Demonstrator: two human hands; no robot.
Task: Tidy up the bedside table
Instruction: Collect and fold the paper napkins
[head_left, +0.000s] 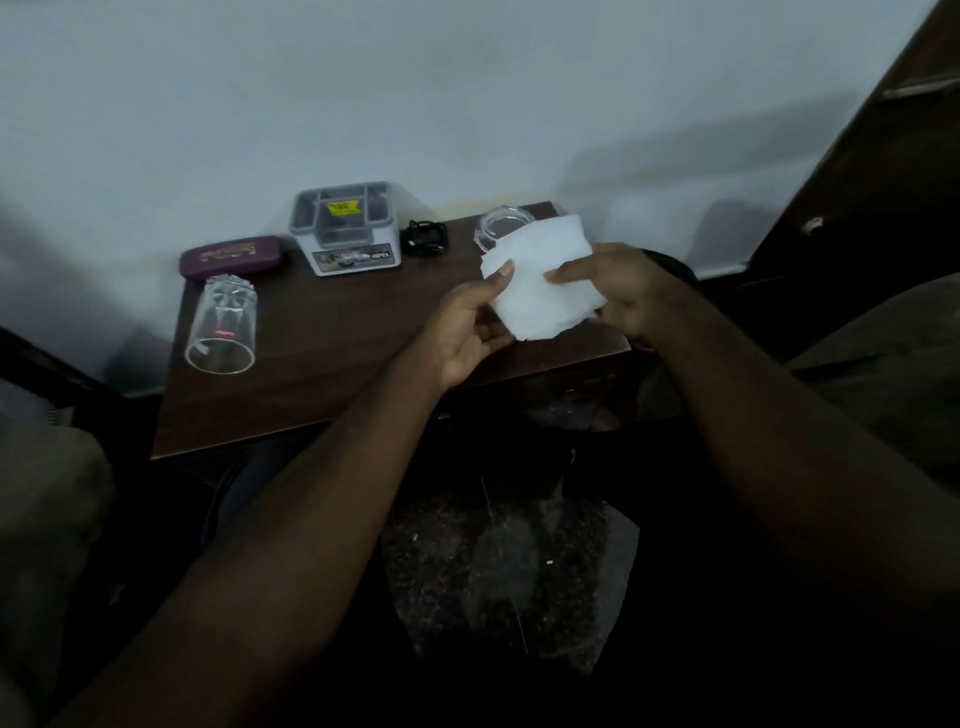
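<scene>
A folded white tissue (543, 283) is held above the right part of the dark wooden bedside table (337, 364). My left hand (467, 327) pinches its left edge, thumb on top. My right hand (618, 288) grips its right edge, thumb on the upper face. A clear drinking glass (222, 327) lies on its side at the table's left. Behind it lies a purple spectacle case (231, 257). A grey organiser box (345, 228) stands at the back middle, with a black coiled cable (425, 238) beside it. A clear glass dish (501, 226) sits at the back right, partly hidden by the tissue.
A pale wall (467, 104) runs behind the table. Dark wooden furniture (883, 171) rises at the right. A speckled dark floor (498, 571) shows below the table's front edge, and dim cloth (41, 519) lies at the left.
</scene>
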